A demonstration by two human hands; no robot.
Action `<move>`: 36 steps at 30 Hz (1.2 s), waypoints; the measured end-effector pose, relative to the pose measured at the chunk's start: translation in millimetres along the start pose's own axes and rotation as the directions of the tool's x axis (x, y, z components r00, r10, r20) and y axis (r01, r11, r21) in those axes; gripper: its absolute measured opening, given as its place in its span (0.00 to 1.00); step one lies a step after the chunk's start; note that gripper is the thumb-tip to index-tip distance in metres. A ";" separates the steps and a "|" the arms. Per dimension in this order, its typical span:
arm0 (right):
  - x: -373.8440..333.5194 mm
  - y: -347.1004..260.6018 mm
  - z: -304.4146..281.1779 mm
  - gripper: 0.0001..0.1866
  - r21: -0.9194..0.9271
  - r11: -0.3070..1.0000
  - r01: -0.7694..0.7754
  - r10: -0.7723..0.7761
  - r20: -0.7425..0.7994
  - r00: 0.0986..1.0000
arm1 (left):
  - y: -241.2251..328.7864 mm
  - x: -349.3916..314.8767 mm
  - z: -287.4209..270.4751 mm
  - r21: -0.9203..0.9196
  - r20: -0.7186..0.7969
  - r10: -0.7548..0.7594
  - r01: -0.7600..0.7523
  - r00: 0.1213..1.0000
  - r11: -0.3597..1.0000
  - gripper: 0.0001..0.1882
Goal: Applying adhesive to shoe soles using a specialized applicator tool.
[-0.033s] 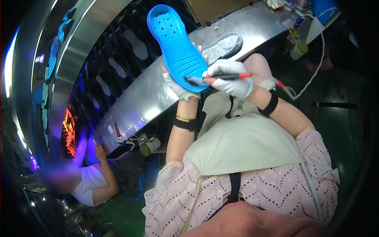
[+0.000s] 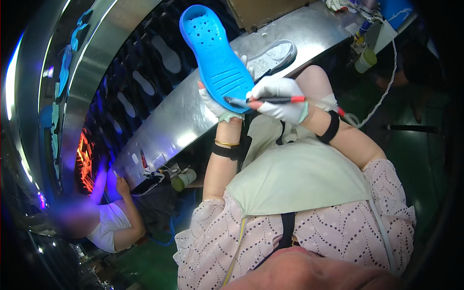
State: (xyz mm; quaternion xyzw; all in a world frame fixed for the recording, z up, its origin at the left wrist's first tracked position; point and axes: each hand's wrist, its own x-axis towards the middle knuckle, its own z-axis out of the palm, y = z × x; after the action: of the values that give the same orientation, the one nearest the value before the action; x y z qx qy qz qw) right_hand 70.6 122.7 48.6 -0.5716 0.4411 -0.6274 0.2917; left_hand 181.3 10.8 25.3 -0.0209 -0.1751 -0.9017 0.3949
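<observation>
My left hand point(image 2: 215, 107), in a white glove with bare fingertips, is closed around a bright blue shoe sole point(image 2: 217, 63) from beneath. The sole is tilted up above the bench; small holes dot its far end and ridges cross its nearer part. In my right hand point(image 2: 280, 99), gloved the same way, is a slim brush point(image 2: 282, 100) with a black and red handle. Its blurred tip touches the sole's near end, close to the left edge. A white tube point(image 2: 374, 113) runs off behind the handle.
A grey-white shoe point(image 2: 278, 55) lies on the metal bench point(image 2: 169, 121) beyond my hands. Dark soles point(image 2: 166, 55) pass along the line at left. A cardboard box point(image 2: 270, 12) stands at the back. Another person point(image 2: 116, 224) works at lower left. Pots point(image 2: 366, 62) hang by the bench.
My right hand has shifted slightly and the brush tip has moved left across the near end of the sole. The left hand and sole stay nearly still.
</observation>
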 end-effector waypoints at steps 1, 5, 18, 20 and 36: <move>2.2 -7.2 -3.1 0.05 -0.198 0.977 0.083 -0.064 0.098 0.993 | 2.2 0.3 -0.9 -0.006 0.011 -0.027 0.027 1.000 1.000 0.45; 1.4 -3.7 -7.1 0.05 0.296 0.842 -0.452 0.455 0.061 0.888 | 3.5 -1.2 -1.4 0.027 0.028 -0.032 0.031 0.999 0.999 0.44; 1.9 9.1 -9.3 0.04 0.216 0.925 -0.313 0.310 0.045 0.950 | 17.2 -1.4 -12.3 0.040 0.112 -0.199 0.195 0.974 0.980 0.44; -3.4 13.1 -7.3 0.04 0.116 0.987 -0.115 0.105 0.088 0.991 | 19.8 3.6 -12.7 0.136 0.059 -0.184 0.175 0.981 0.975 0.44; 6.6 -2.6 -9.6 0.11 0.147 0.926 -0.348 0.289 0.318 0.903 | 36.2 0.1 22.6 0.174 0.072 -0.407 0.391 0.910 0.904 0.41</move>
State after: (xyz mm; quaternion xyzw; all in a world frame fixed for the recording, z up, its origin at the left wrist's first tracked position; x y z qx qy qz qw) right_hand 60.4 120.3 54.3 -0.5451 0.4157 -0.5211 0.5083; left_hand 205.1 -4.5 57.4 -0.0019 -0.2665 -0.9445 0.1923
